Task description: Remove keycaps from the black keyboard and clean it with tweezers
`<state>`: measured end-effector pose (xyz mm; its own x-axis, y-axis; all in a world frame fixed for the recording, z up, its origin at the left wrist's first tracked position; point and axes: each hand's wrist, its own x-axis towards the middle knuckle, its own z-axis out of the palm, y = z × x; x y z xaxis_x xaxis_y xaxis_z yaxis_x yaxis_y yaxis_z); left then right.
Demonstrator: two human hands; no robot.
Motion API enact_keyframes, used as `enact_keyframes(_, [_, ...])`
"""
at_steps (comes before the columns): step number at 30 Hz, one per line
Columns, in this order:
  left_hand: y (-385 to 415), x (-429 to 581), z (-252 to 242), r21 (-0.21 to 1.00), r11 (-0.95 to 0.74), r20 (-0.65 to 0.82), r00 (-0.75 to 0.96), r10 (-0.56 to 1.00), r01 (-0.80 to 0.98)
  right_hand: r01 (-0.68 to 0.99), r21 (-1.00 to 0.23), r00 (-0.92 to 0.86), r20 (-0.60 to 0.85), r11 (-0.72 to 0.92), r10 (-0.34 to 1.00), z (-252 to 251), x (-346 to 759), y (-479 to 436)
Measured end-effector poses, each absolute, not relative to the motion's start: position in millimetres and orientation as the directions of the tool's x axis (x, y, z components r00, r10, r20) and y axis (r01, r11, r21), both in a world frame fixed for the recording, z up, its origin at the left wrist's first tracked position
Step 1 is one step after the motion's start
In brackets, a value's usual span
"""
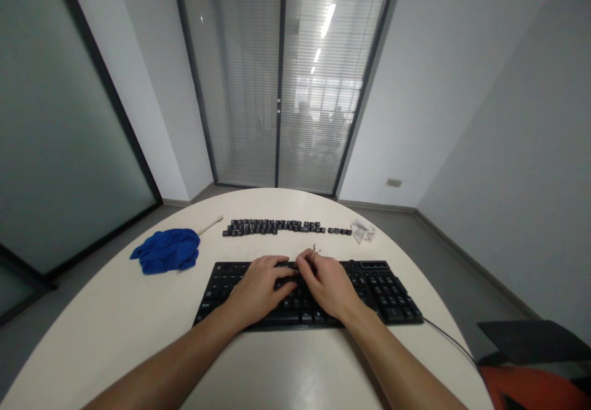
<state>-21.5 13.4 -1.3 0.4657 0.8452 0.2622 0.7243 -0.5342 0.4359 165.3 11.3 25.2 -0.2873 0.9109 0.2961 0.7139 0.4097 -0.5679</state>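
A black keyboard [302, 319] lies in front of me, with bare sockets showing among its keys on the left. My left hand [263, 287] rests over its left-middle part, fingers stretched out and apart, fingertips near the upper rows. Just to the right, my right hand [330, 281] is closed in a pinch at the upper middle of the keyboard. Thin wire ends [316, 249] stick up above its fingers, apparently from a small wire tool; the rest is hidden. Beyond the keyboard, loose black keycaps [258, 226] are laid out in rows.
On the round pale table [295, 373] a blue cloth [168, 251] lies at the left beside a white-handled stick [211, 224]. A crumpled white tissue [363, 231] sits right of the keycaps. The keyboard cable [450, 338] runs off the right edge toward a red-and-black chair [530, 385].
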Motion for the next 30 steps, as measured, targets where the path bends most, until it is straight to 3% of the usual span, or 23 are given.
enact_keyframes(6, [15, -20, -3, 0.471, -0.523, 0.293, 0.433, 0.852, 0.711, 0.706, -0.604, -0.234, 0.293, 0.369, 0.927, 24, 166, 14])
enact_keyframes(18, [15, -18, -3, 0.433, -0.54, 0.313, 0.441, 0.841, 0.722, 0.489, -0.799, -0.208, 0.284, 0.351, 0.936, 10, 168, 27])
enact_keyframes(23, [15, -18, -4, 0.437, -0.551, 0.336, 0.44, 0.833, 0.711, 0.382, -0.891, -0.166, 0.194, 0.244, 0.967, 2, 171, 34])
enact_keyframes(30, [15, -18, -7, 0.453, -0.564, 0.368, 0.431, 0.824, 0.69, 0.353, -0.901, -0.125, 0.223, 0.253, 0.967, -1, 169, 34])
